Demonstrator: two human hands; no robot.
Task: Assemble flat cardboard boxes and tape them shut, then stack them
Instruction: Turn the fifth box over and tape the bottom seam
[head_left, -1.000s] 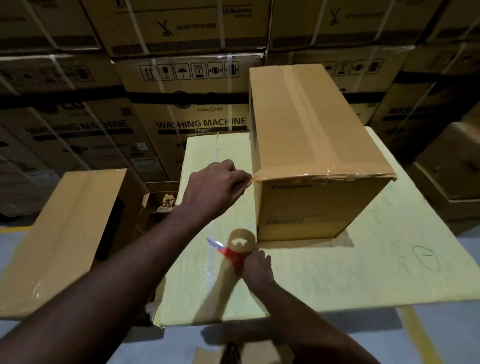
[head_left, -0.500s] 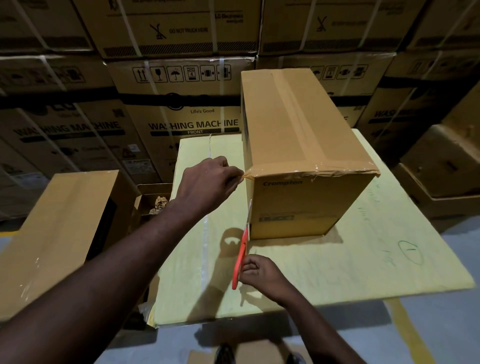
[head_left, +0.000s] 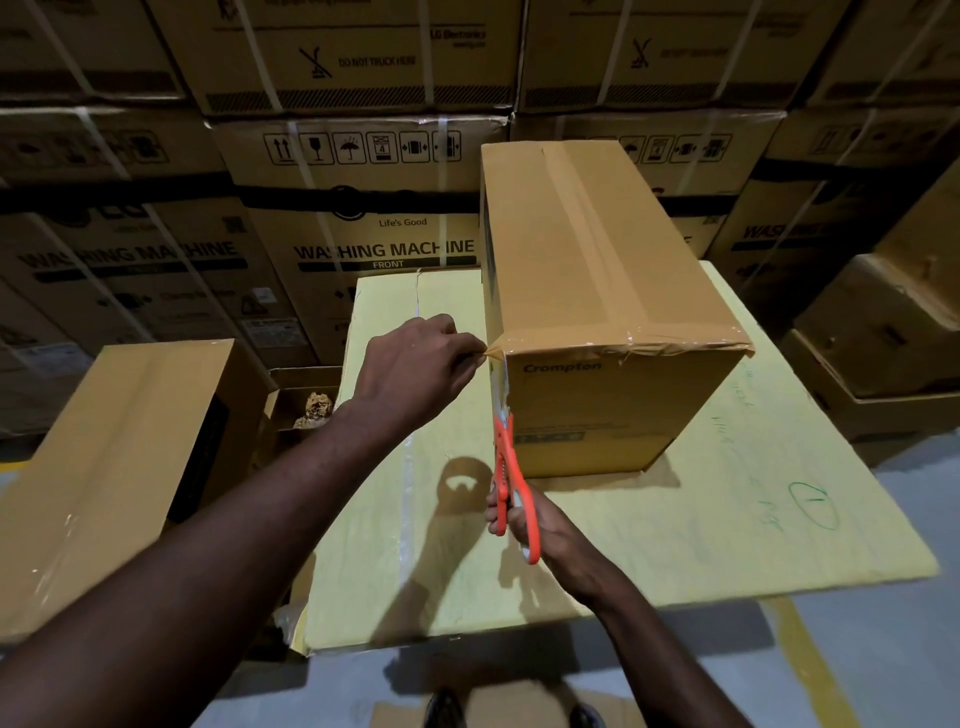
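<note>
A closed brown cardboard box (head_left: 597, 270) marked Crompton stands on a yellow-covered work surface (head_left: 701, 519), with tape along its top seam and across its near top edge. My left hand (head_left: 415, 369) pinches the tape end at the box's near left top corner. My right hand (head_left: 535, 525) grips orange-handled scissors (head_left: 506, 478), held upright with the blades pointing up along the box's near left edge, close to the strip of tape there.
Another brown box (head_left: 104, 467) lies at the left beside the work surface, and a small open box (head_left: 306, 400) sits behind it. Stacked washing machine cartons (head_left: 363, 208) wall off the back. More brown boxes (head_left: 883, 332) stand at the right. Grey floor lies below.
My right hand has raised the scissors from flat on the surface to upright and brought them up against the box's left edge. My left hand has kept its pinch at the corner.
</note>
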